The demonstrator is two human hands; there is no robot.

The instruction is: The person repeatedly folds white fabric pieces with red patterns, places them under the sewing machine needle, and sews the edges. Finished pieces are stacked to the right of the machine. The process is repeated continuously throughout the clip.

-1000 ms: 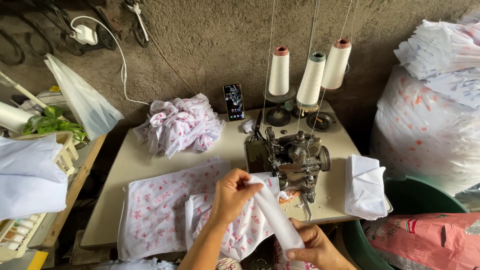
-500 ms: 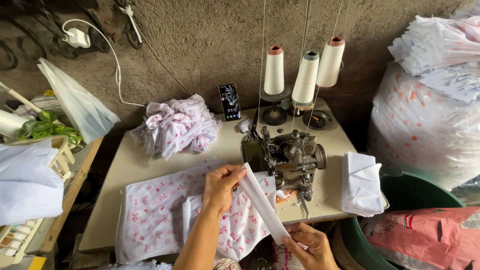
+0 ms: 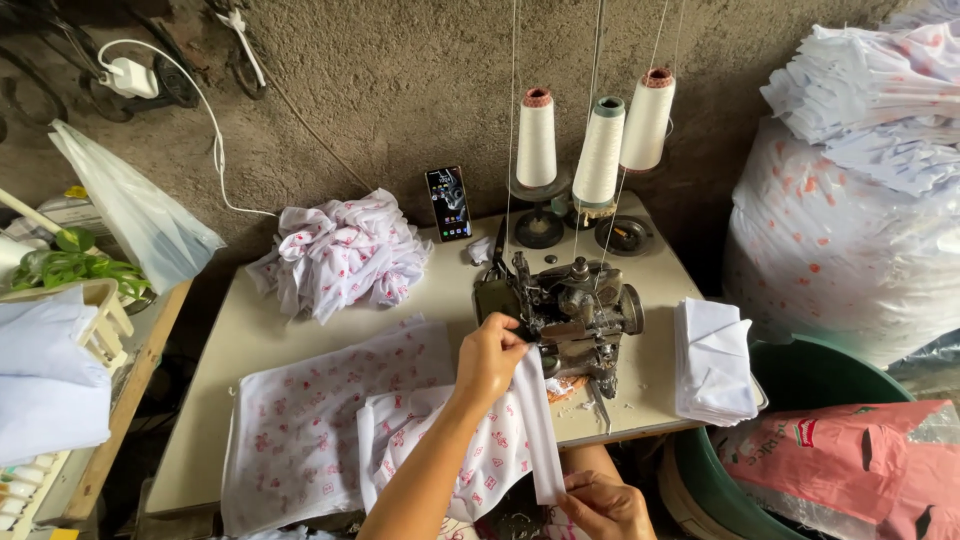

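Left hand (image 3: 488, 362) now higher by the sewing machine (image 3: 565, 310), both hands pinching white strip (image 3: 535, 430) over cluttered beige table (image 3: 240, 350), rough wall behind.

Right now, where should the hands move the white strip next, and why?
Probably feed the upper end under the sewing machine. The left hand holds the white strip right beside the machine, and the right hand pulls its lower end taut.

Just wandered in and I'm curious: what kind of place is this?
Probably a small home sewing workshop. An overlock sewing machine sits on the table under three thread cones, with bundled printed fabric around, and both hands hold a white strip at the machine.
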